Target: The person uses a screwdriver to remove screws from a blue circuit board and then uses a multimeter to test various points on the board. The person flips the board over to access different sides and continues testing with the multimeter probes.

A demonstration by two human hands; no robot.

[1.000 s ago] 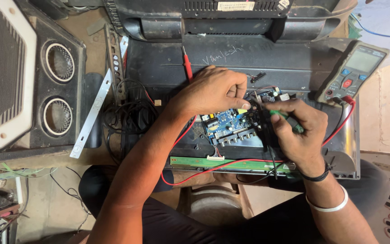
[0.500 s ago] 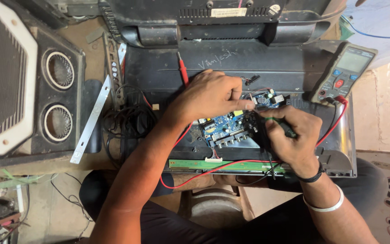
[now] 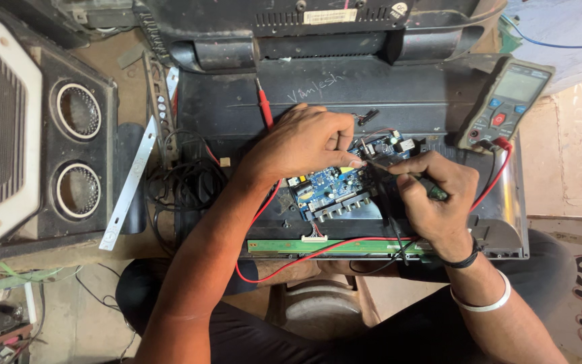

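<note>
Left hand [image 3: 304,143]: rests knuckles-up on the upper left part of the blue circuit board [image 3: 328,192], fingers curled narrow and pressed down at its top edge; what the fingertips pinch cannot be told.
Right hand [image 3: 432,199]: closed around a green-handled tool [image 3: 434,190], held like a pen, its thin tip slanting up and left to the top right corner of the circuit board, just beside the left fingertips.
Circuit board: lies flat on the dark back panel [image 3: 385,101] of an opened flat screen set, between the two hands, with a row of round sockets along its lower edge.
Green strip board [image 3: 284,246]: long and narrow, below the circuit board, along the panel's near edge.
Red wire [image 3: 284,263]: loops under the left forearm, below the circuit board, and runs right along the strip board.
Red probe [image 3: 264,106]: lies on the panel, above and left of the circuit board.
Meter [image 3: 506,101]: tilted, well right of and above the circuit board, red and black leads plugged in.
Speaker box [image 3: 42,135]: far left of the circuit board, two round cones facing up.
Wrist: a black band and a white bangle on the right arm.
</note>
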